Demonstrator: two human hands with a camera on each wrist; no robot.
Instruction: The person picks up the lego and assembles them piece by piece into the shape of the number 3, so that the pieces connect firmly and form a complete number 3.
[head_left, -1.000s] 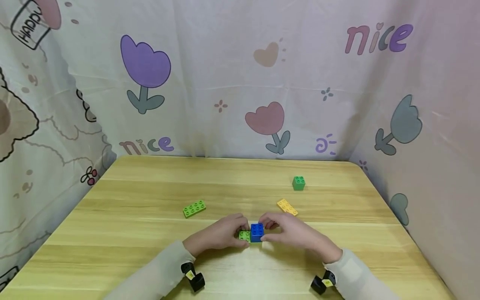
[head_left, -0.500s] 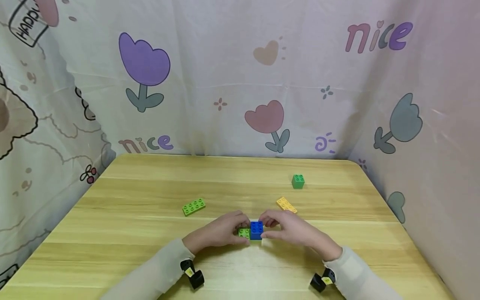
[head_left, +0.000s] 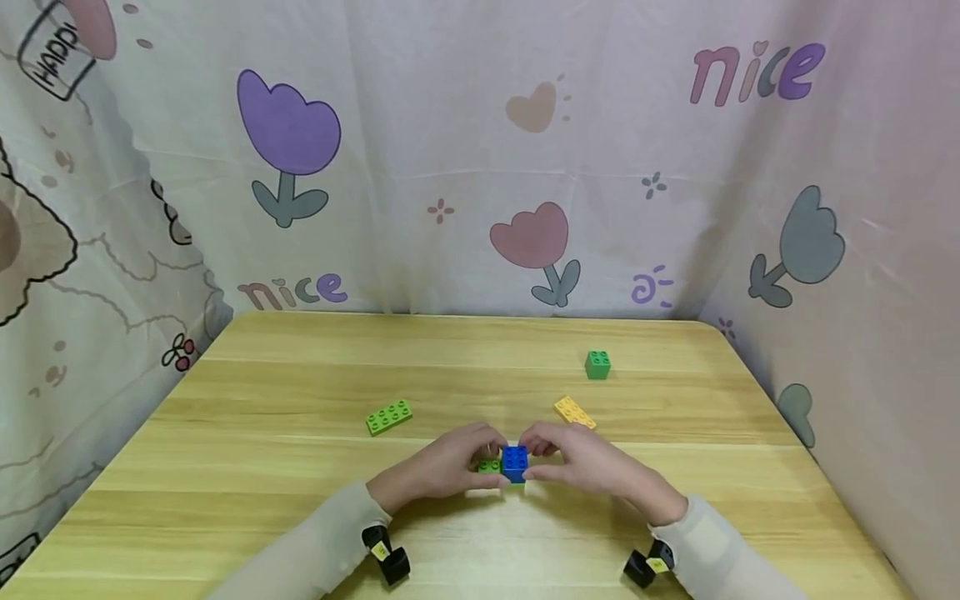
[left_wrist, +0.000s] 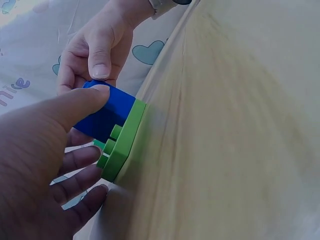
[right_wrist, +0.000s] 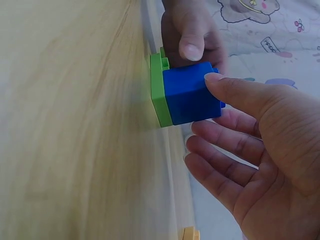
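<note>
Both hands' fingers (head_left: 487,437) pinch the blue brick (head_left: 514,462) on the green plate (head_left: 489,467).

1. On the printed curtain (head_left: 480,150) behind your worktop, the word "nice" (head_left: 757,75) stands at the upper right in pink, grey and purple letters.
2. The same word "nice" (head_left: 294,292) is printed again lower on that curtain, left of centre, just above the worktop's far edge.
3. At the top left corner you can read "HAPP" (head_left: 58,57) inside a black-outlined tag shape; the rest of the word is cut off.
4. Your wrist views show fragments of curtain print, none readable.
</note>
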